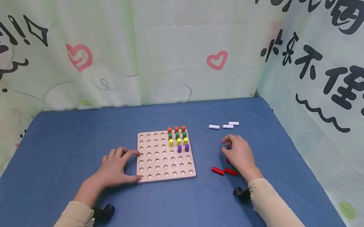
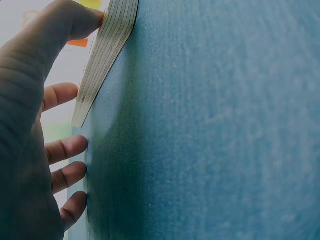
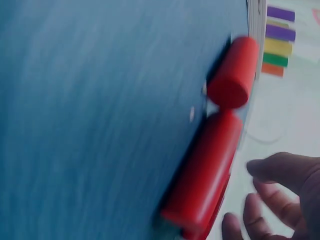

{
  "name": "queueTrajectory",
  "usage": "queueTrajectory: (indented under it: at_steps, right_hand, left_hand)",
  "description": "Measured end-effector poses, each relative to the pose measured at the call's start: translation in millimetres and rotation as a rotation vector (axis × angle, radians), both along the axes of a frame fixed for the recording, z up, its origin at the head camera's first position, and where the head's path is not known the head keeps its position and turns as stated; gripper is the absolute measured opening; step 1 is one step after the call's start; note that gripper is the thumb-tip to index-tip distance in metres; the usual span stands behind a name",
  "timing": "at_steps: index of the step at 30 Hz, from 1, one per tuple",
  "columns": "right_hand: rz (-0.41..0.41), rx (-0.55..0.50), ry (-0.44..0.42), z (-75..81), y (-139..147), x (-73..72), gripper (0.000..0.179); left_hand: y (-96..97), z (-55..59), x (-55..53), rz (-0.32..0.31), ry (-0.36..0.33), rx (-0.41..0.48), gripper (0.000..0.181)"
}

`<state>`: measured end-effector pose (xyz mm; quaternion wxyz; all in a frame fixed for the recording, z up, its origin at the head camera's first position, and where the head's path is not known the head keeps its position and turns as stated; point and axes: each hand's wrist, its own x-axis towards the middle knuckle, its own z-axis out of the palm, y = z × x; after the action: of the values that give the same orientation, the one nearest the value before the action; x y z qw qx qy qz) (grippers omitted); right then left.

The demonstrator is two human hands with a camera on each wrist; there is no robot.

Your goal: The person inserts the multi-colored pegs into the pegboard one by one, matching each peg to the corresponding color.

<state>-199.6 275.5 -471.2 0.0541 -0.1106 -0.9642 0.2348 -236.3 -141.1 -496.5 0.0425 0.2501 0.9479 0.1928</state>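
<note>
A pale wooden pegboard (image 1: 156, 165) with rows of round holes lies on the blue table. Orange pegs (image 1: 176, 129), green pegs (image 1: 177, 135), yellow pegs (image 1: 179, 141) and two purple pegs (image 1: 186, 148) stand upright at its right side. My left hand (image 1: 115, 167) rests at the board's left edge, thumb and index finger spread along it. To the right of the board, my right hand (image 1: 241, 155) hovers with bent fingers over several red pegs (image 1: 217, 171). A small dark patch shows between its thumb and fingers; I cannot tell whether it is a peg.
Three white pegs (image 1: 228, 126) lie beyond my right hand. In the right wrist view, red pegs (image 3: 205, 170) lie end to end beside the fingers. A patterned pale curtain (image 1: 171, 43) stands behind and at both sides of the blue tabletop (image 1: 170, 218).
</note>
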Motion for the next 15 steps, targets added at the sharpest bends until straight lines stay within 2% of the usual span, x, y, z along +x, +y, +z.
queueTrajectory:
  at_steps: [7, 15]
  right_hand:
    - [-0.039, -0.002, -0.111, -2.9, 13.4, 1.4, 0.028]
    - [-0.011, -0.038, -0.116, -5.2, 18.6, 0.8, 0.03]
  left_hand:
    - [0.5, 0.3, -0.5, -0.001, 0.001, 0.0, 0.07]
    - [0.3, 0.4, 0.5, 0.001, -0.004, -0.002, 0.069]
